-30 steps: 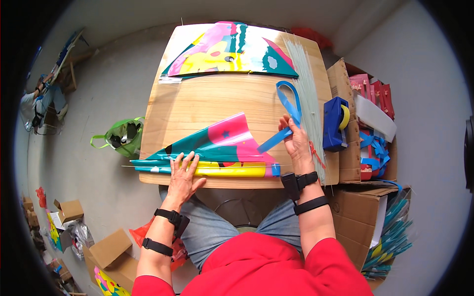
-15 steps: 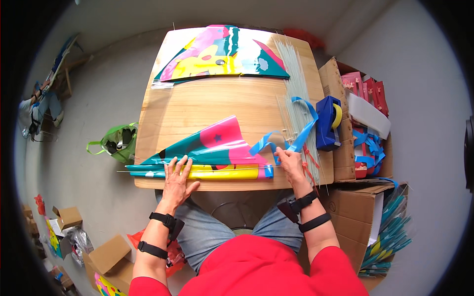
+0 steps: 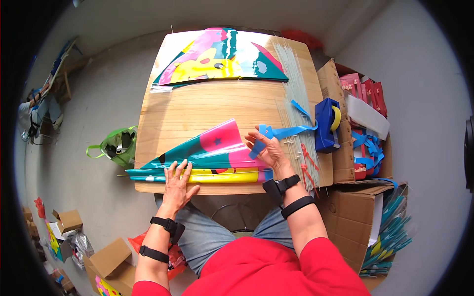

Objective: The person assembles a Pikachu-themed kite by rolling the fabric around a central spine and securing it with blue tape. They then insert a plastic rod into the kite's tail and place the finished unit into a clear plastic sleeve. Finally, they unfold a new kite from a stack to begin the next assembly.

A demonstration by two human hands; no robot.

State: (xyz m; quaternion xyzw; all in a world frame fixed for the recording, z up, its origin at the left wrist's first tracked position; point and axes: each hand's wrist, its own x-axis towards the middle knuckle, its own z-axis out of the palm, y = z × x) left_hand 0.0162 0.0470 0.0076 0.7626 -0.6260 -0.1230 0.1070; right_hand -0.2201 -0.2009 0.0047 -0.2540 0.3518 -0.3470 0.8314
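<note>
A folded plastic kite (image 3: 212, 143) in teal, pink and yellow lies along the table's near edge, with a thin rod running lengthwise at its near side. My left hand (image 3: 177, 182) rests on its rolled near part, fingers spread. Above its right end, my right hand (image 3: 270, 152) is raised with the fingers curled around a blue ribbon (image 3: 291, 131). The ribbon trails right toward a blue tape dispenser (image 3: 326, 123), and a short end hangs by my fingers. Exactly where the fingertips pinch it is unclear.
Another printed kite (image 3: 217, 61) lies at the table's far side. Thin pale rods (image 3: 295, 74) and red ties (image 3: 308, 165) lie along the right edge. Cardboard boxes (image 3: 348, 212) stand at the right, and a green bag (image 3: 118, 148) sits at the left.
My right hand has moved up and to the left, drawing the blue ribbon across toward the kite's right end. The left hand stays on the kite.
</note>
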